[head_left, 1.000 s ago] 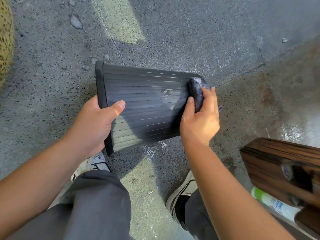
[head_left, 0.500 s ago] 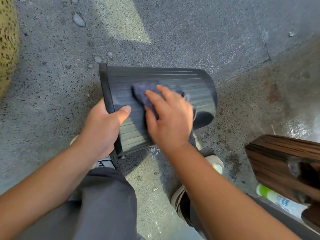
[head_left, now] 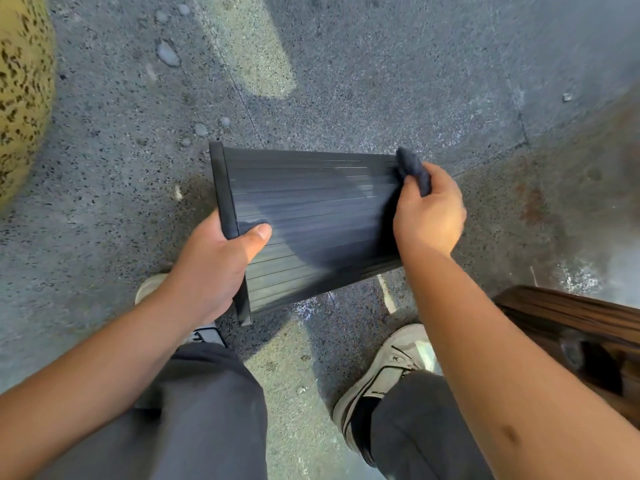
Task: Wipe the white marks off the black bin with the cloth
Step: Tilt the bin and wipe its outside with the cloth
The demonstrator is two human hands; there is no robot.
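Observation:
The black ribbed bin (head_left: 311,216) is held on its side above the ground, rim to the left and base to the right. My left hand (head_left: 214,268) grips the rim, thumb lying on the ribbed wall. At the bin's base end my right hand (head_left: 429,213) is closed around a dark blue cloth (head_left: 414,169), which presses against the upper right corner of the bin. The ribbed wall looks damp and streaked; I see no distinct white mark on it.
Speckled grey concrete ground lies below. A yellow spotted object (head_left: 20,98) stands at far left. A brown wooden piece (head_left: 581,327) is at lower right. My two shoes (head_left: 388,372) and grey trousers are underneath.
My right hand swept the cloth from the bin's base end to the middle of the wall and back to the base end. The white mark seen a second ago is gone.

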